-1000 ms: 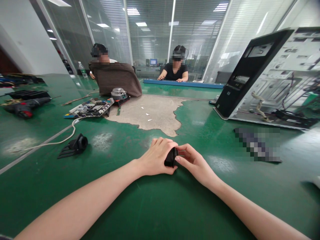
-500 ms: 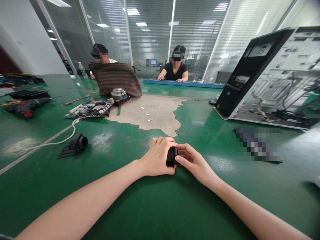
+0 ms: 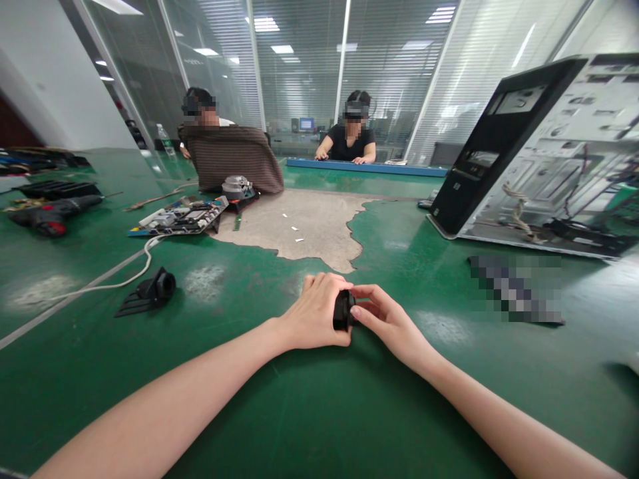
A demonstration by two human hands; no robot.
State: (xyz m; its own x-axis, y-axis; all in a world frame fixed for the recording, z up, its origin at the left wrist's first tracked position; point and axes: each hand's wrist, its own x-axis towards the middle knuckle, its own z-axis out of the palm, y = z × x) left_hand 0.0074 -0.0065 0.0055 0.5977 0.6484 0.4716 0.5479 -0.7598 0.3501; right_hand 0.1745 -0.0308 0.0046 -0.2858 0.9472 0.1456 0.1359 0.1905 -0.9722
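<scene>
A small black part (image 3: 342,311) sits between my two hands, low over the green table (image 3: 319,412). My left hand (image 3: 313,313) is wrapped around its left side with the fingers curled over the top. My right hand (image 3: 387,320) pinches its right side with thumb and fingertips. Most of the part is hidden by my fingers.
An open computer case (image 3: 539,153) lies at the right. A circuit board (image 3: 180,216), a fan unit (image 3: 237,187), a white cable (image 3: 100,276) and a black part (image 3: 150,291) lie to the left, a drill (image 3: 47,214) farther left. Two people sit across the table.
The black part has turned slightly between my fingers, and my right fingertips have shifted a little on it. My arms have stayed in place.
</scene>
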